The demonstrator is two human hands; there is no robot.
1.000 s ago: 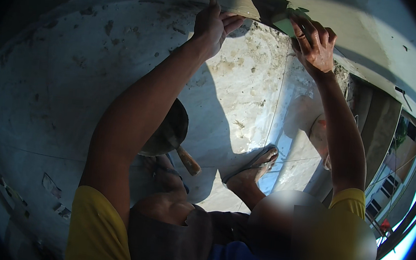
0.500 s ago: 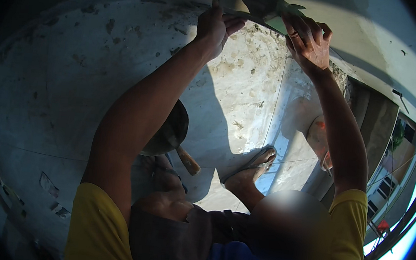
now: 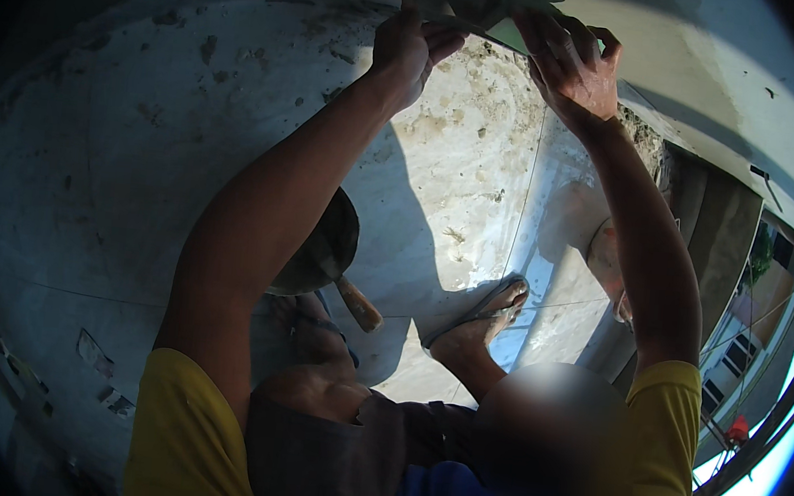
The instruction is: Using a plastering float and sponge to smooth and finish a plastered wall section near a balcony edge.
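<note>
Both my arms reach up to the lower edge of a plastered wall (image 3: 714, 82). My right hand (image 3: 578, 70) is closed on a flat plastering trowel (image 3: 510, 36) with green parts, its plate lying against the wall by the edge. The trowel's far end is in shadow and hard to make out. Close to the plate's left end is my left hand (image 3: 402, 55), thumb up and fingers stretched out beneath the edge; I cannot make out anything held in it.
Below my left forearm sits a dark round pan (image 3: 327, 242) with a wooden handle (image 3: 359, 306) sticking out. A bucket (image 3: 607, 257) stands behind my right forearm. My sandalled foot (image 3: 480, 326) rests on the stained floor (image 3: 136, 206). At far right lies an opening onto buildings.
My right hand has slid the trowel to the left along the wall edge, toward my left hand. The left hand has barely moved.
</note>
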